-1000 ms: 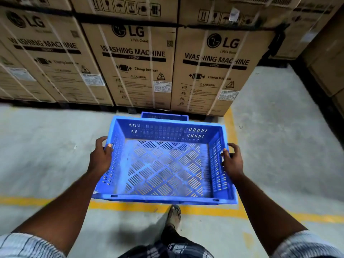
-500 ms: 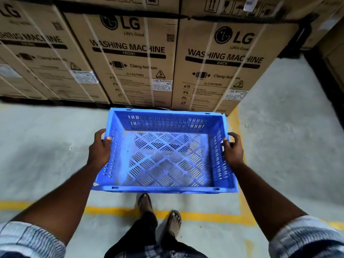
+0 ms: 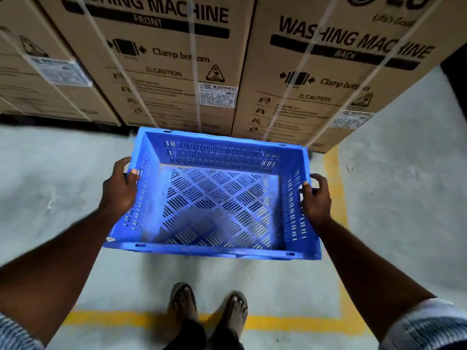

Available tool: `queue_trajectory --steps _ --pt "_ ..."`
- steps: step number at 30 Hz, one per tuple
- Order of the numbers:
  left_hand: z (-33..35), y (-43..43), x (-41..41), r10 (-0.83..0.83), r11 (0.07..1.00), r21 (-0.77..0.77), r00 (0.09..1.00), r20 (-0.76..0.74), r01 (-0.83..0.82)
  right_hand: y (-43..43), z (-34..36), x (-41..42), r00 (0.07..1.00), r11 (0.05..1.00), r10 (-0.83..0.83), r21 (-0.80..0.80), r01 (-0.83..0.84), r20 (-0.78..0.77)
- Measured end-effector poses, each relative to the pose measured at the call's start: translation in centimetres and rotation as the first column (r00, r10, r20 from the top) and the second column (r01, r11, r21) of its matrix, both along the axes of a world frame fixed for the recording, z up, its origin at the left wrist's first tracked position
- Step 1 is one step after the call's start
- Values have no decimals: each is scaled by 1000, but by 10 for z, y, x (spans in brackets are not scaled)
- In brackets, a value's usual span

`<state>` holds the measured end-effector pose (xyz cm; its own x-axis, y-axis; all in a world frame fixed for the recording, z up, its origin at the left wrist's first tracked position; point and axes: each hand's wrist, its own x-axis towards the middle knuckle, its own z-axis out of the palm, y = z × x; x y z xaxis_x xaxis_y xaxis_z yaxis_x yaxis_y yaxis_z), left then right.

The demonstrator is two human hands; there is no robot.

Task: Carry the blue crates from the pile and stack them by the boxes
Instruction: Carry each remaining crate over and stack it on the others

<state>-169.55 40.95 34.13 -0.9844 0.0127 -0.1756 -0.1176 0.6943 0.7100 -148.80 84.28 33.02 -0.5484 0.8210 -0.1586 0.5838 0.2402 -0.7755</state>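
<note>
A slotted plastic crate [image 3: 222,154] is gripped by left hand [image 3: 118,192] and right hand [image 3: 317,202]; strapped cardboard boxes [image 3: 174,79] are marked "WASHING MACHINE", seemingly LG.

You had one blue crate [image 3: 217,205] in view, and two hands on it: your left hand [image 3: 120,190] and your right hand [image 3: 316,200], one to each side wall. Two striped sleeves showed, a left sleeve [image 3: 12,335] and a right sleeve [image 3: 427,324]. You had two feet below the crate, a left foot [image 3: 183,303] and a right foot [image 3: 235,310]. Three cardboard boxes faced you: a left box [image 3: 50,97], a middle box [image 3: 164,92] and a right box [image 3: 316,114]. Each carried one white sticker, three in all: a left label [image 3: 62,72], a middle label [image 3: 218,94] and a right label [image 3: 351,120]. Two of the boxes read "WASHING MACHINE". Two yellow lines marked the floor, a near line [image 3: 290,322] and a side line [image 3: 333,188], meeting in one corner.
</note>
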Motion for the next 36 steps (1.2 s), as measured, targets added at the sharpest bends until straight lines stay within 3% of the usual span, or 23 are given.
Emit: queue_trajectory --steps 13,27,31,36 --pt "-210 66 -124 44 997 74 995 -85 -38 103 -226 -132 992 992 92 90 -84 -88" --pt "-315 95 -233 -14 997 68 983 -185 27 116 -271 -206 970 999 38 17 -35 -240" --pt "-303 110 -228 -9 994 110 990 -141 24 120 -274 -223 966 999 20 -30 -28 -257" --pt "-306 106 -238 -40 998 42 974 -222 50 109 -270 -244 969 1000 5 1 -5 -247"
